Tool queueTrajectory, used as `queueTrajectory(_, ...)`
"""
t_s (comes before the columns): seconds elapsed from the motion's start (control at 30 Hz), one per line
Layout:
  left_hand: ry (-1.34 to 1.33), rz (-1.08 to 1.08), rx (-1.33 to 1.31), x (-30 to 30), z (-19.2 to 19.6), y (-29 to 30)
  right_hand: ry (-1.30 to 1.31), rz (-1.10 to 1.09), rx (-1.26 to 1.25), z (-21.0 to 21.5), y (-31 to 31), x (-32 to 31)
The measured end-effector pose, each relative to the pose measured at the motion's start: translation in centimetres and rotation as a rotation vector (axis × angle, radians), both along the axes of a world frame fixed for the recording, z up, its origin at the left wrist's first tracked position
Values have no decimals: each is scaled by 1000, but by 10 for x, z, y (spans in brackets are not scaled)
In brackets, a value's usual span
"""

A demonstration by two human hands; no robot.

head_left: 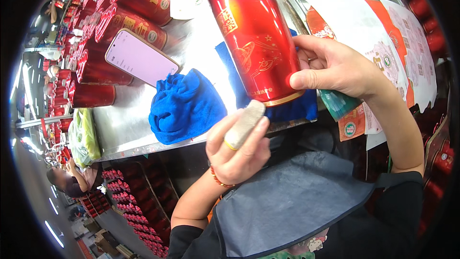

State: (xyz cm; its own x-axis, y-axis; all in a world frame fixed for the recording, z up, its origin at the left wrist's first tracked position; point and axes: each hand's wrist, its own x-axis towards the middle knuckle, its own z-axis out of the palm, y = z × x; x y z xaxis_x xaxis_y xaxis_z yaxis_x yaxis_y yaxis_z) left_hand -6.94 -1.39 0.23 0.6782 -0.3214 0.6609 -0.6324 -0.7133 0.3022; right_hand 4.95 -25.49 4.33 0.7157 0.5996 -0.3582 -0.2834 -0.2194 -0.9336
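My right hand (pixel 335 67) grips a tall shiny red canister (pixel 254 33) with gold trim near its lower end, holding it tilted above the steel table. Just below the canister's base, my left hand (pixel 237 146) pinches a small grey-beige block (pixel 244 123) between thumb and fingers. A ring sits on one finger and a red bead bracelet on that wrist. A crumpled blue cloth (pixel 184 105) lies on the table to the left of my left hand. A second blue cloth (pixel 292 108) lies under the canister.
A phone (pixel 139 57) with a lit screen leans on stacked red canisters (pixel 124 19) at the back left. Printed label sheets (pixel 383 33) lie to the right. The steel table edge (pixel 143 148) runs in front. Another person (pixel 67 180) is at lower left by racks of red tins.
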Motion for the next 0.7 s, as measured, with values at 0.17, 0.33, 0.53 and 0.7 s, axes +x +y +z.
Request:
queueTrajectory(0.17,-11,4,-49,-4,-5,-13,4,-17,52,-4,-1,-1)
queueTrajectory(0.33,77,54,-171,-12,-15,-9,-14,-67,111,0,3,-6)
queueTrajectory(0.53,-82,-89,-186,3,-8,-17,36,-70,133,1,3,-6)
queueTrajectory(0.7,5,17,-143,-5,-11,-7,51,-100,137,1,6,-7)
